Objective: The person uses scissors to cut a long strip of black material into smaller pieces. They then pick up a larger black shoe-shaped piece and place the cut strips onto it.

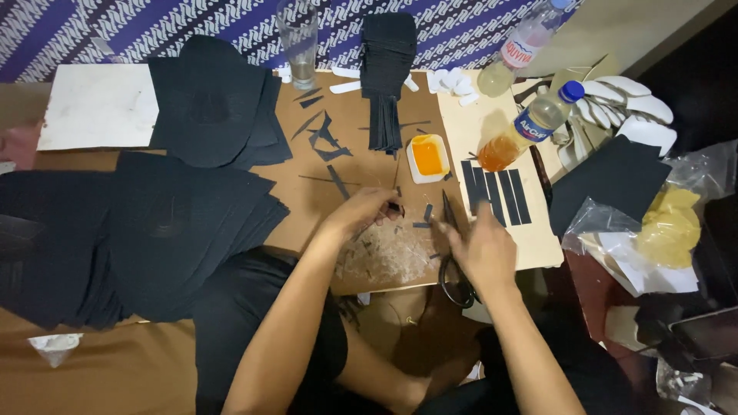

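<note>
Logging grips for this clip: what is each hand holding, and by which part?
The left hand pinches a small black piece at its edge. The right hand is motion-blurred above the black scissors; its hold cannot be told.

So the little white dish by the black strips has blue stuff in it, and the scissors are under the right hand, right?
Not quite. The head view shows the little white dish holds orange stuff, not blue. The rest fits: it sits by the black strips, and the scissors lie under the right hand.

left hand [367,209]: fingers curled, palm down | right hand [483,244]: blurred, fingers extended
</note>
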